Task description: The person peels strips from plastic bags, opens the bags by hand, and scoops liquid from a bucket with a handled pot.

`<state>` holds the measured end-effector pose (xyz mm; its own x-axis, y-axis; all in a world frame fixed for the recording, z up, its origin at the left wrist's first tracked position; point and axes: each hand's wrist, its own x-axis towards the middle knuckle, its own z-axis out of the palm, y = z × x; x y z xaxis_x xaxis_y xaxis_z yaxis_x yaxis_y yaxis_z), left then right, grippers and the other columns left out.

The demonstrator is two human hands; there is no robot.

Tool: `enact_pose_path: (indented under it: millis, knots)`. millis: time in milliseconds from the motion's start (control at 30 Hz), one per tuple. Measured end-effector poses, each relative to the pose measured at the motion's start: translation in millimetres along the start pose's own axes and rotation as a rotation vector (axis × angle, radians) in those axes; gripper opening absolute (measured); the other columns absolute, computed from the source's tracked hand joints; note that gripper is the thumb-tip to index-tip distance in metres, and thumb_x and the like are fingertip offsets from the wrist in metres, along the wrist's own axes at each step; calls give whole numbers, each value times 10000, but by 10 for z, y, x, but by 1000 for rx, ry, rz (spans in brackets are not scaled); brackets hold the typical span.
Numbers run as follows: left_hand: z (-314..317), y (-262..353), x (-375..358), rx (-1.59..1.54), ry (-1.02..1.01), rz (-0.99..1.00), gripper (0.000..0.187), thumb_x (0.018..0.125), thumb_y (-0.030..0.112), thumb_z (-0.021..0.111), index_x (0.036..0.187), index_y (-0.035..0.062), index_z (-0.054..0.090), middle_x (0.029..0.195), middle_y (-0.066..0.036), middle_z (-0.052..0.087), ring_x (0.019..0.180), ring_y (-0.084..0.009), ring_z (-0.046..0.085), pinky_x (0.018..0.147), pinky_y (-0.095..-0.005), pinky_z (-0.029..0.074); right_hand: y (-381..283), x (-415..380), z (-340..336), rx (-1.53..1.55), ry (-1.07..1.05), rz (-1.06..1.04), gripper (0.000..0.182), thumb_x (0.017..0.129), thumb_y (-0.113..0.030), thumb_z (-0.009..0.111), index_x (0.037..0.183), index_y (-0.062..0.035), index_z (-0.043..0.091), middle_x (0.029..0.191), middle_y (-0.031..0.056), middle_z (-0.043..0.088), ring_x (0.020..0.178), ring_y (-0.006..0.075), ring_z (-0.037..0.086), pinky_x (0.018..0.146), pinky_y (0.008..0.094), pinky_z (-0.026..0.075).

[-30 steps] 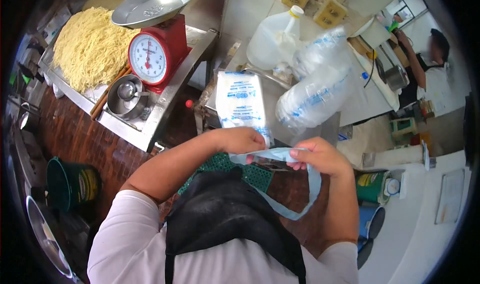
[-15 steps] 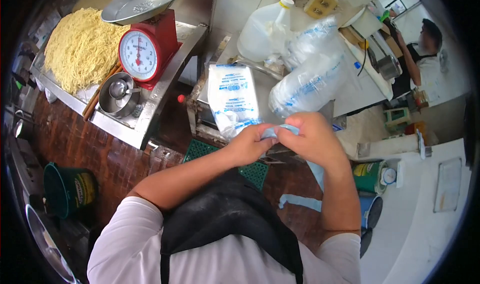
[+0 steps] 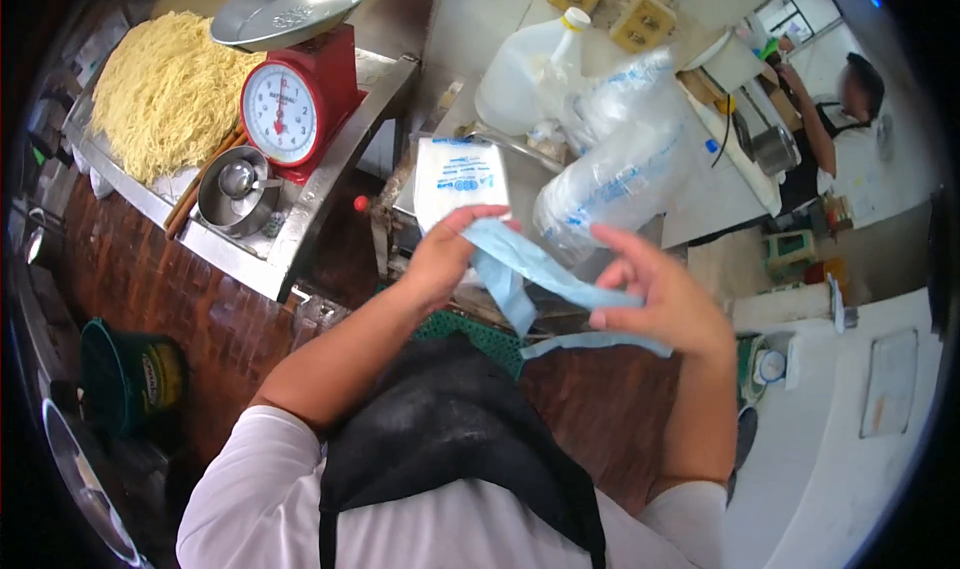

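Note:
A long light blue strip (image 3: pixel 560 281), thin and soft, of cloth or plastic, stretches between my two hands. My left hand (image 3: pixel 447 256) pinches one end between thumb and fingers, in front of the white packet (image 3: pixel 462 179) with blue print. From there one length droops in a fold. At the right, my right hand (image 3: pixel 668 297) has its index finger extended and the strip running in between thumb and curled fingers. A tail of the strip hangs below that hand. Clear plastic bags (image 3: pixel 605 184) with blue print lie just beyond my hands.
Yellow noodles (image 3: pixel 170 94) heap on the steel table at left, beside a red dial scale (image 3: pixel 300 104) and a metal pot (image 3: pixel 238 194). A plastic jug (image 3: pixel 530 74) stands behind. A green bucket (image 3: pixel 130 379) sits on the floor. Another person (image 3: pixel 830 119) is at far right.
My hands were close together, pinching the strip; now they are apart, left hand moved left and up, right hand moved right. The strip is spread between them and its hanging tail has risen.

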<state>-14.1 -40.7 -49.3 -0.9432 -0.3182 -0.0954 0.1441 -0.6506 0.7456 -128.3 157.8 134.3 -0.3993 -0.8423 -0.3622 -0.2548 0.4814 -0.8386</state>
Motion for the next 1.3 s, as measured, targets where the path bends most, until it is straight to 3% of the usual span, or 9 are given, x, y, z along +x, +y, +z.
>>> enact_pose_path:
  millis: [67, 167, 267, 300, 467, 767, 967, 1200, 1300]
  knots:
    - [-49, 231, 94, -20, 28, 84, 382, 967, 167, 499, 1315, 9, 482, 1203, -181, 620, 1103, -246, 608, 981, -374, 475, 340, -80, 161, 245, -13, -25, 740, 790, -19, 743, 1422, -8, 357, 962, 53, 646, 832, 94, 603, 710, 235, 488]
    - [-126, 562, 235, -7, 89, 184, 395, 970, 179, 492, 1320, -1, 470, 1201, -193, 619, 1121, -291, 607, 961, -402, 495, 558, -124, 282, 374, 40, 68, 538, 819, -39, 729, 1300, 24, 496, 927, 44, 656, 822, 77, 608, 705, 231, 492]
    - [-234, 756, 420, 13, 114, 236, 419, 972, 199, 495, 1335, -3, 445, 1228, -199, 602, 1128, -309, 603, 963, -412, 495, 745, -162, 208, 257, 89, 155, 306, 833, -53, 718, 1112, 23, 619, 873, 26, 665, 780, 66, 607, 695, 227, 493]
    - [-268, 806, 484, 31, 137, 248, 430, 980, 217, 485, 1344, -5, 431, 1232, -200, 599, 1129, -313, 603, 963, -414, 496, 638, -184, 224, 276, 127, 183, 143, 849, -77, 707, 956, 7, 662, 828, 11, 667, 748, 59, 602, 689, 220, 487]
    - [-455, 1105, 765, -15, 237, 294, 415, 1026, 237, 362, 1372, 14, 413, 1304, -183, 557, 1142, -301, 591, 973, -412, 490, 887, -224, 86, 381, 62, 181, 142, 862, -89, 691, 983, -21, 661, 867, -2, 669, 765, 52, 597, 701, 214, 483]
    - [-754, 1421, 897, -5, 330, 380, 391, 1011, 170, 396, 1374, 25, 415, 1334, -182, 539, 1173, -312, 575, 960, -441, 499, 1241, -310, -131, 270, 172, 219, 144, 857, -120, 685, 955, -23, 646, 824, 31, 674, 717, 107, 622, 683, 253, 496]
    - [-845, 1401, 882, 32, 421, 343, 380, 1008, 160, 398, 1364, 30, 425, 1303, -164, 567, 1165, -296, 584, 949, -423, 508, 1115, -471, -286, 304, 192, 246, 159, 867, -164, 685, 933, -25, 646, 832, 29, 670, 737, 98, 612, 685, 253, 479]
    - [-918, 1333, 827, 75, 371, 239, 363, 987, 133, 413, 1336, 39, 452, 1207, -147, 632, 1087, -278, 625, 938, -399, 510, 1188, -625, -384, 248, 330, 160, 170, 867, -179, 674, 942, -31, 640, 813, 27, 654, 718, 108, 600, 654, 256, 471]
    - [-955, 1303, 827, 102, 391, 215, 354, 963, 108, 455, 1309, 39, 477, 1180, -143, 647, 1078, -261, 627, 939, -404, 506, 1172, -773, -502, 448, 427, 139, 146, 876, -158, 654, 951, -38, 618, 787, 14, 624, 654, 99, 558, 565, 251, 448]
